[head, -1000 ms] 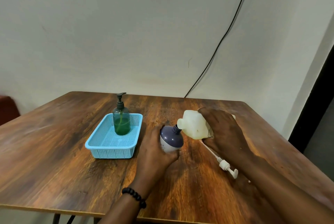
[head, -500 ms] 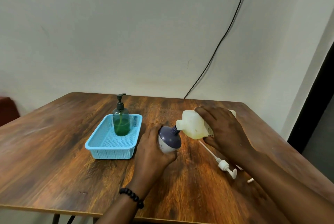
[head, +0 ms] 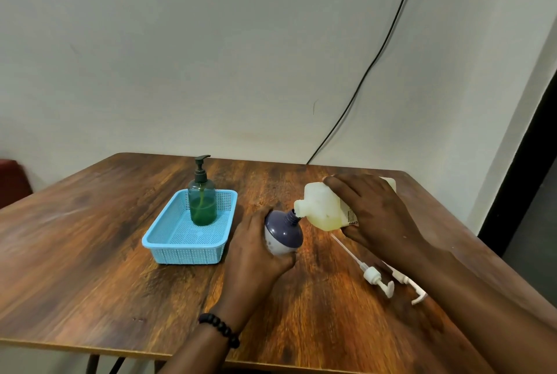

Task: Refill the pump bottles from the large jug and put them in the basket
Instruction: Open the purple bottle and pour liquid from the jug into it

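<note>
Pouring underway: my left hand wraps its fingers round the round purple-and-white pump bottle, tilting its open neck toward the spout. My right hand grips the translucent plastic jug of yellowish liquid, tipped over. Jug label unreadable. Green pump bottle stands in the blue plastic basket, far left. White pump heads lie near right, out of the way.

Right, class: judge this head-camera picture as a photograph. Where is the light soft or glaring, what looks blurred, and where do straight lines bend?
Head view: light is soft and even, shadows faint, with a mild sheen on the table; the wide lens bows the door frame and table edges; the left hand and right hand look slightly soft, the green pump bottle and basket crisper.
</note>
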